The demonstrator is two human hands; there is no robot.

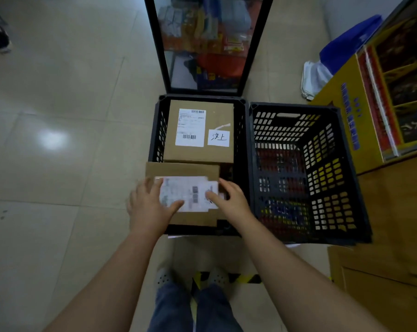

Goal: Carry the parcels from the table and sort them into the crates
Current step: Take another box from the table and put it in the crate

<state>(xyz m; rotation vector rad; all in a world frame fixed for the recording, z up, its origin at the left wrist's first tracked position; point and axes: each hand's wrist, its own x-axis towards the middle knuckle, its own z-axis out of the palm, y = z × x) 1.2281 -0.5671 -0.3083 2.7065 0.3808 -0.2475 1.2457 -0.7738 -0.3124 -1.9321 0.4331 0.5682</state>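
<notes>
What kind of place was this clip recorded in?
Probably a small parcel sorting or storage room. Two black plastic crates stand on a tiled floor, the left one holding a labelled cardboard parcel, and both hands grip a second parcel over it. Stacked printed cartons line the right side.

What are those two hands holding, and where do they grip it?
A flat cardboard parcel, over the left crate. The left hand grips its left edge, the right hand its right edge.
</notes>
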